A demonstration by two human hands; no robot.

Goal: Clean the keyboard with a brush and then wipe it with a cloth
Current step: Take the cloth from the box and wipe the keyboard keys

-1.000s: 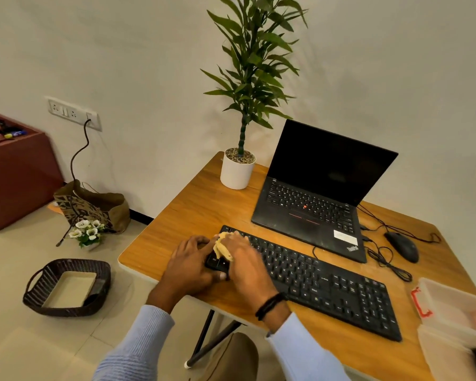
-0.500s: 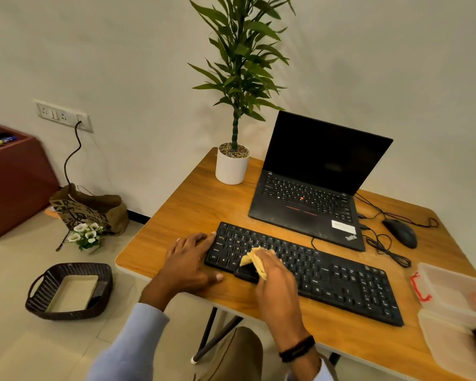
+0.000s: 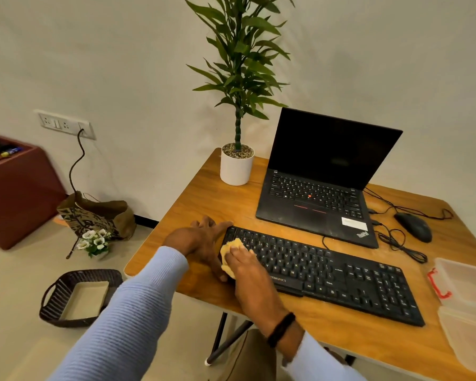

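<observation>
A black full-size keyboard point(image 3: 341, 276) lies across the front of the wooden table point(image 3: 217, 199). My right hand point(image 3: 245, 262) holds a bunched yellow cloth point(image 3: 228, 254) and presses it onto the keys at the keyboard's left end. My left hand point(image 3: 204, 240) rests on the table against the keyboard's left edge, fingers stretched out. No brush is in view.
Behind the keyboard stands an open black laptop point(image 3: 322, 182), with a potted plant point(image 3: 237, 163) to its left. A wired mouse point(image 3: 414, 226) and loose cables point(image 3: 396, 240) lie at the right, clear plastic containers point(image 3: 467, 303) at the right edge. A wicker basket point(image 3: 77, 296) sits on the floor.
My right hand slid the cloth right along the front keys, then back to the keyboard's left end. My left hand stayed at the left edge.
</observation>
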